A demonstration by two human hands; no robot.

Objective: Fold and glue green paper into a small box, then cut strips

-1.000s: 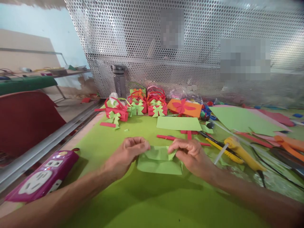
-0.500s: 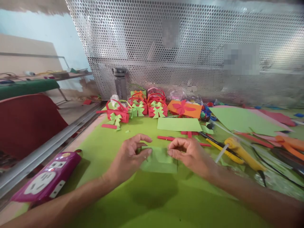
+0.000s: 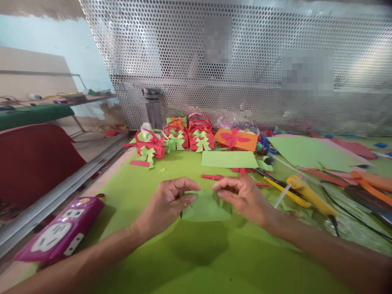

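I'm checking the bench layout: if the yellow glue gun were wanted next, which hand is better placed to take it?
Probably the right hand: the yellow glue gun lies on its side, while the left hand would have to reach across past the green paper.

Bare bench lies open between the forearms, and a second free lane runs between the left hand and the purple power strip. Paper bags block the far side. Beside the right wrist, the yellow cutter and glue gun (a pale stick juts wristward) crowd passage; beyond, probably clear plastic, though blurred.
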